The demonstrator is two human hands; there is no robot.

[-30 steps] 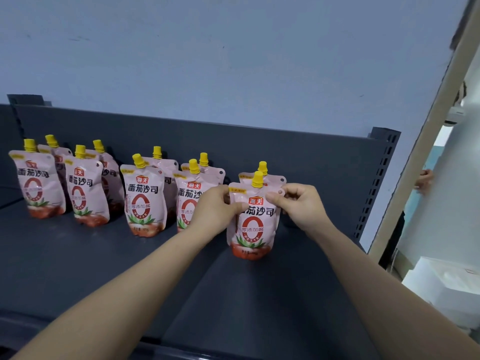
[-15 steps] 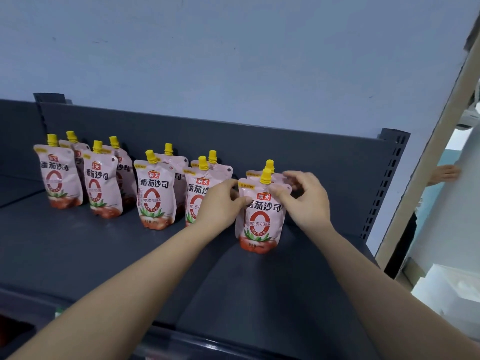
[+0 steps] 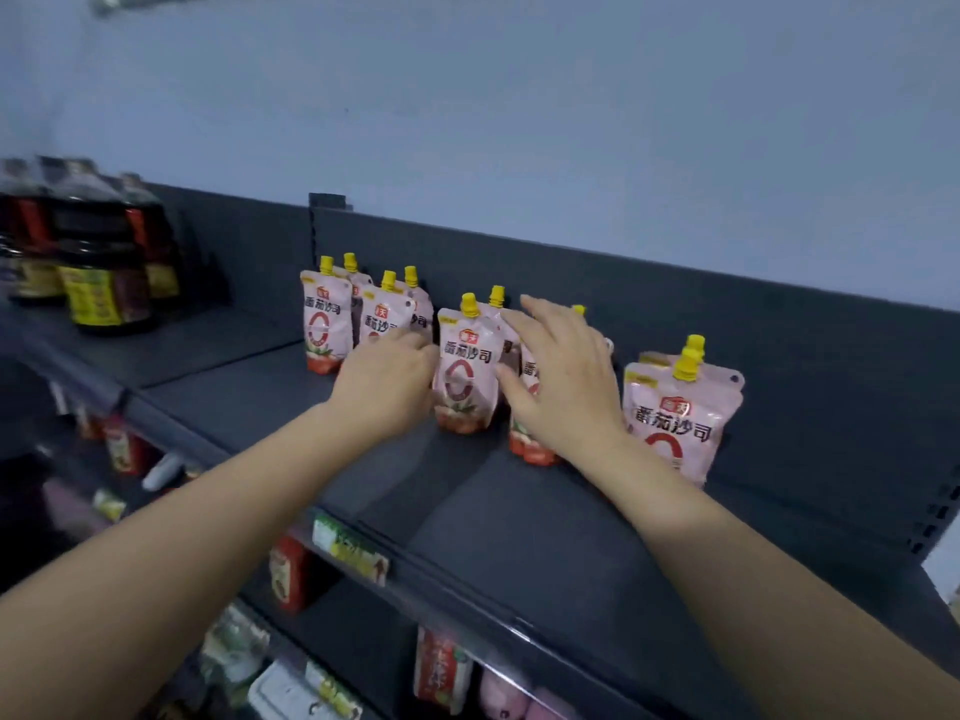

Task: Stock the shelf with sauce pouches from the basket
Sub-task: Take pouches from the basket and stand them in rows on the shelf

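Pink, with a yellow cap, the middle pouch (image 3: 465,371) stands upright on the shelf (image 3: 519,537) between our hands. Our left hand (image 3: 387,387) sits at its left edge with bent fingers touching the side; whether they pinch it we cannot tell. Our right hand (image 3: 566,376) is spread flat, fingers straight, lying over the neighbouring pouch (image 3: 532,452) just to the right, with the thumb near the middle pouch's right edge. Behind both, more caps show close to the dark back panel (image 3: 805,366), so there is little room rearward. To the right we see a narrow gap, then a pair of pouches (image 3: 675,423); to the left stand four more pouches (image 3: 327,324). Bare shelf runs forward to the front lip, where a price label (image 3: 350,550) hangs. Dark bottles (image 3: 98,272) stand far left.
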